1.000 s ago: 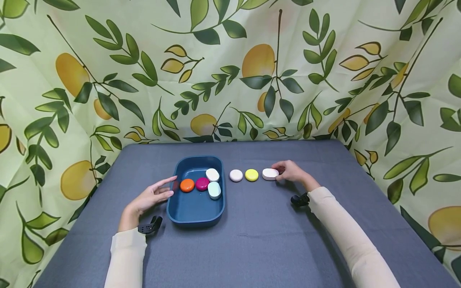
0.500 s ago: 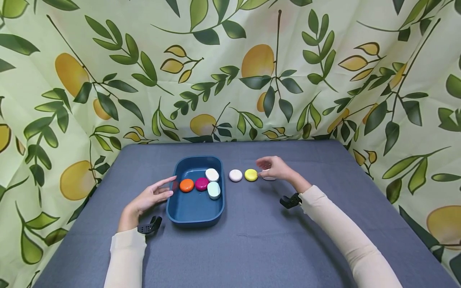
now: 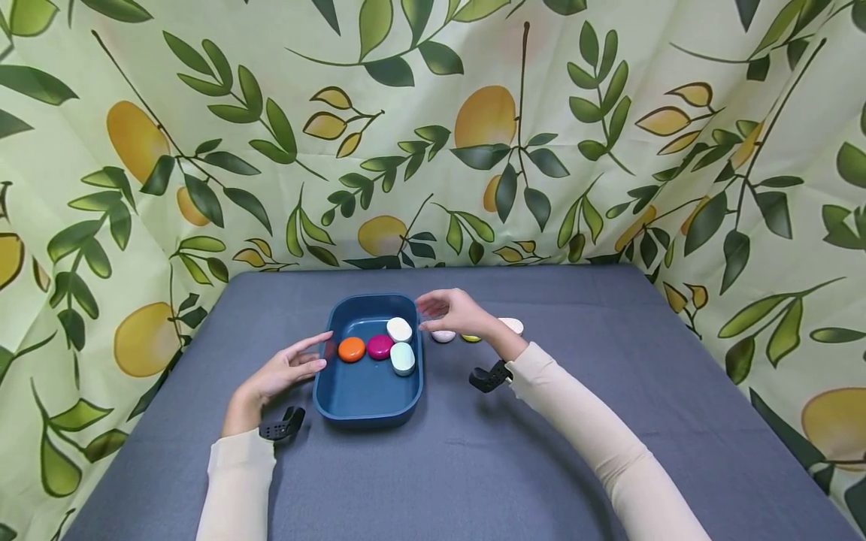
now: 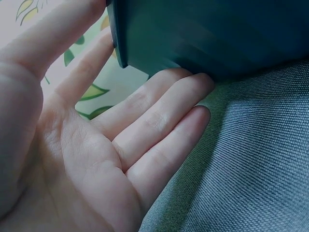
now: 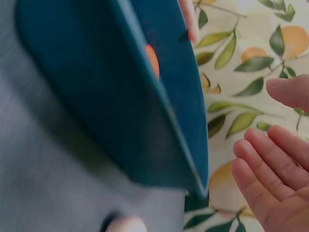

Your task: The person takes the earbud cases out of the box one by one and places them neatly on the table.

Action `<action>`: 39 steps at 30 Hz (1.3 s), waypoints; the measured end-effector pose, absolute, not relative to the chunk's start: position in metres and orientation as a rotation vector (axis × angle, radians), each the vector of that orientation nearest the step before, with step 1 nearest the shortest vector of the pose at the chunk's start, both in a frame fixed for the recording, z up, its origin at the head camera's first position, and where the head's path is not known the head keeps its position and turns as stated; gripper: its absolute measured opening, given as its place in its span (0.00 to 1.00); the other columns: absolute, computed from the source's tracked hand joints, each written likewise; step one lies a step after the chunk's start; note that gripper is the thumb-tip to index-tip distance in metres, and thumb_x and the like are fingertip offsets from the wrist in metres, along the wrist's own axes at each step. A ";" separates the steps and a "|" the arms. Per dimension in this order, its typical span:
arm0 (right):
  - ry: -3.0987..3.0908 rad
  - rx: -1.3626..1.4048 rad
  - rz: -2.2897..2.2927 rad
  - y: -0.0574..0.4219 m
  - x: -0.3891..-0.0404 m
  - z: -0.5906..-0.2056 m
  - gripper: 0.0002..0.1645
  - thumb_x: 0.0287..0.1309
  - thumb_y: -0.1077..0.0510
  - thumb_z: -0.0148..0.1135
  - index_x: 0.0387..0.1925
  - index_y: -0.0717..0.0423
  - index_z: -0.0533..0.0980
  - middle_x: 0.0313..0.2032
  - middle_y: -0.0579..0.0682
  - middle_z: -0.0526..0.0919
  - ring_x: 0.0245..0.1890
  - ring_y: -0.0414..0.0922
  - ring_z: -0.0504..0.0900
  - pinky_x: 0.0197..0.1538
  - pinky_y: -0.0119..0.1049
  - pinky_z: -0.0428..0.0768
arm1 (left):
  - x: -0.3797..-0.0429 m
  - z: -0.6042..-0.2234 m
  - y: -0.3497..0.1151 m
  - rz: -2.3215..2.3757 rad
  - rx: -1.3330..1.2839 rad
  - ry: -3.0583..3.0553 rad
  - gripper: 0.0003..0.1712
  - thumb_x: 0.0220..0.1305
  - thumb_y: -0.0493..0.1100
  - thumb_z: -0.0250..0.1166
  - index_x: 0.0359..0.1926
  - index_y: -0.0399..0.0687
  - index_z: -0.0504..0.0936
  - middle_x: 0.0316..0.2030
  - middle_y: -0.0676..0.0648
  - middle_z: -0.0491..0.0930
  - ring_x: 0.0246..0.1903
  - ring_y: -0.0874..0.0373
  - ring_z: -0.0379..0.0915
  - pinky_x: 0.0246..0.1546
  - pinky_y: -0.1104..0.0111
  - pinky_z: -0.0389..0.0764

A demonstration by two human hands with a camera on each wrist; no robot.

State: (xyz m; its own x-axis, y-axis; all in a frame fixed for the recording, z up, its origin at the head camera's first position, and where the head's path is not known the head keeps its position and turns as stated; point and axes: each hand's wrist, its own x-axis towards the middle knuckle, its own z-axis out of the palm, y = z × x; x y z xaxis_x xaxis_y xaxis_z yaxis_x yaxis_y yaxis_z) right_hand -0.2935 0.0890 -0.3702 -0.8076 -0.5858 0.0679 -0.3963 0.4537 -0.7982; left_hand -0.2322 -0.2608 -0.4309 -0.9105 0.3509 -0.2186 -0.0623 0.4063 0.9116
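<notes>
My left hand (image 3: 287,372) touches the left wall of a dark blue tray (image 3: 367,421) with extended fingers; in the left wrist view its fingertips (image 4: 195,84) meet the tray's side. My right hand (image 3: 460,312) hovers at the tray's right rim with nothing in it; the right wrist view shows its fingers (image 5: 270,166) spread from the thumb. Inside the tray lie a glossy orange disc (image 3: 351,349), a magenta disc (image 3: 380,346), a white oval piece (image 3: 399,330) and a pale mint oval piece (image 3: 402,359).
Right of the tray, a white disc (image 3: 443,337), a mostly hidden yellow disc (image 3: 471,339) and another white oval piece (image 3: 512,325) lie in a row behind the right hand and wrist. A leaf-patterned curtain (image 3: 379,188) hangs behind the grey cloth-covered table (image 3: 433,481).
My right hand has left the white oval piece at the row's right end and moved left, over the yellow and white discs, to the tray's right rim. The left hand has stayed put.
</notes>
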 end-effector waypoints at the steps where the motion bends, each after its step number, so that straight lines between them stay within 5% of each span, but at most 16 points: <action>1: 2.476 -0.867 -1.280 0.081 -0.294 -0.369 0.29 0.55 0.62 0.67 0.58 0.68 0.73 0.54 0.67 0.80 0.54 0.58 0.81 0.59 0.43 0.81 | -0.232 -0.431 -0.261 1.510 0.249 2.291 0.39 0.69 0.49 0.58 0.75 0.49 0.53 0.71 0.28 0.56 0.68 0.33 0.60 0.64 0.48 0.72; 10: 2.366 -0.930 -1.340 0.016 -0.293 -0.371 0.29 0.54 0.63 0.67 0.58 0.69 0.72 0.53 0.67 0.81 0.50 0.53 0.83 0.55 0.32 0.83 | -0.233 -0.432 -0.262 1.522 0.288 2.289 0.39 0.69 0.49 0.58 0.75 0.46 0.52 0.70 0.27 0.59 0.65 0.36 0.65 0.63 0.49 0.74; 20: 2.402 -0.785 -1.398 -0.022 -0.297 -0.389 0.27 0.54 0.61 0.69 0.56 0.65 0.76 0.50 0.61 0.84 0.50 0.52 0.84 0.53 0.32 0.83 | -0.233 -0.433 -0.263 1.531 0.319 2.289 0.39 0.69 0.48 0.58 0.74 0.45 0.53 0.70 0.28 0.59 0.65 0.37 0.65 0.63 0.49 0.74; 39: 2.578 -0.599 -1.026 -0.048 -0.296 -0.415 0.30 0.52 0.60 0.71 0.59 0.57 0.75 0.59 0.54 0.80 0.59 0.47 0.78 0.66 0.38 0.75 | -0.231 -0.432 -0.263 1.527 0.302 2.274 0.39 0.69 0.50 0.58 0.75 0.47 0.52 0.70 0.28 0.58 0.68 0.34 0.61 0.64 0.48 0.72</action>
State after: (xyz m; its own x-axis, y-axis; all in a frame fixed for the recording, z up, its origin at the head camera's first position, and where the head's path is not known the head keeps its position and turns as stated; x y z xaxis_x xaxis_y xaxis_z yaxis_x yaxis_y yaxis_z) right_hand -0.2960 -0.0483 -0.4148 -0.8674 -0.4825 -0.1218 -0.2667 0.6574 -0.7048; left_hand -0.2307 -0.2633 -0.4321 -0.9035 0.3825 -0.1933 -0.0342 0.3852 0.9222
